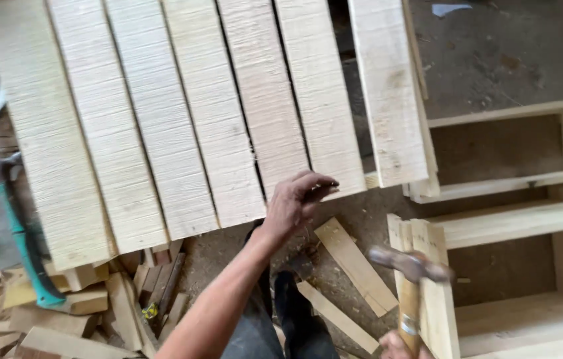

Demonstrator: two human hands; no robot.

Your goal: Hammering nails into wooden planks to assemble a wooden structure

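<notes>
The left hand (296, 199) touches a plank's (321, 93) end, fingers loosely open; the right hand (398, 346) grips a wooden-handled hammer (411, 266). Offcuts (354, 266) litter the floor, and a green-handled hammer (18, 233) lies far left.

Single head camera looks steeply down, close over the wooden slats (181, 113).

L hand (298, 203) reaches fwd, forearm bare, fingers (321, 183) curled loosely, thumb apart, gripping nothing. R hand (398, 347) low at frame bottom, mostly cut off, fist closed round a handle.
</notes>
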